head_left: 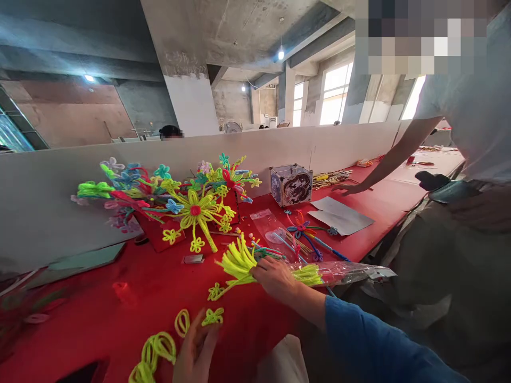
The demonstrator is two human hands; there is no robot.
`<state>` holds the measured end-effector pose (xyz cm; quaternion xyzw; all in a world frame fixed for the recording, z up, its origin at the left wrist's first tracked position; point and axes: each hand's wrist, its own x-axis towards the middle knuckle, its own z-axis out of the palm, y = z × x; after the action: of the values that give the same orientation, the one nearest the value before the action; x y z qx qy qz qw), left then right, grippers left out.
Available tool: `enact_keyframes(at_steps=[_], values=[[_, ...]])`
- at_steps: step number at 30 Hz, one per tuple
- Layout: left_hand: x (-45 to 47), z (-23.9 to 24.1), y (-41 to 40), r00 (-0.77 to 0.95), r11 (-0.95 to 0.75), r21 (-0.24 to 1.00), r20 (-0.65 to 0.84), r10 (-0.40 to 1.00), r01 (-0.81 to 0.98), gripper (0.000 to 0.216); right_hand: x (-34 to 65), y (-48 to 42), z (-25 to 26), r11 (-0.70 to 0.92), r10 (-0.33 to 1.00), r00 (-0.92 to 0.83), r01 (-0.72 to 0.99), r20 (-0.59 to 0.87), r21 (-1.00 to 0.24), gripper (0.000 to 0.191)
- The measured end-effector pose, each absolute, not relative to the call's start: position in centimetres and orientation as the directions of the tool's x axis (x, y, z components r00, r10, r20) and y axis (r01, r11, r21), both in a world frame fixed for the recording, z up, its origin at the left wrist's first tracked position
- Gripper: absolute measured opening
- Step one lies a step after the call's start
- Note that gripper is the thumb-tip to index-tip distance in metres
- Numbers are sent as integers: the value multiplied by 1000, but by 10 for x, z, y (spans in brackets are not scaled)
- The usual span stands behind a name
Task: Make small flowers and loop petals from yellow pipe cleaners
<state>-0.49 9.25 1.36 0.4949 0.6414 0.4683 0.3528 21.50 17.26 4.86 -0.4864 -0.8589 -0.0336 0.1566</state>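
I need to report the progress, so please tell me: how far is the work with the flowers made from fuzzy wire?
Done: many finished flowers lie piled by the white partition, and small yellow flowers and loops lie on the red table. In hand: the right hand rests on a bundle of yellow stems in clear wrap; the left hand is beside a small flower. Left: that unused bundle.

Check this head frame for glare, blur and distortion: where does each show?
Head view: the windows are blown out; strong wide-angle bend slants the pillar and divider; the left hand and lower-left table edge are smeared; the right hand and yellow stems are sharp; a mosaic block covers the top right.
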Motion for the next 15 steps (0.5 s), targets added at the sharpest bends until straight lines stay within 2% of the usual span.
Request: enact_keyframes(at_steps=[4, 9, 10, 13, 15], values=[[4, 23, 101, -196, 32, 910, 55, 979, 414, 49, 211, 156, 39, 635, 734, -587, 771, 341, -41, 18], [6, 23, 104, -79, 0, 816, 56, 995, 578, 41, 211, 151, 36, 654, 729, -613, 755, 305, -46, 19], [5, 24, 103, -99, 17, 797, 54, 994, 604, 40, 214, 149, 36, 668, 722, -626, 742, 296, -58, 24], [-6, 29, 101, -203, 75, 753, 79, 976, 654, 35, 229, 143, 41, 718, 686, -677, 690, 266, -96, 58], [-23, 29, 98, -254, 107, 735, 92, 963, 670, 31, 244, 140, 43, 696, 712, -660, 707, 239, -122, 67]])
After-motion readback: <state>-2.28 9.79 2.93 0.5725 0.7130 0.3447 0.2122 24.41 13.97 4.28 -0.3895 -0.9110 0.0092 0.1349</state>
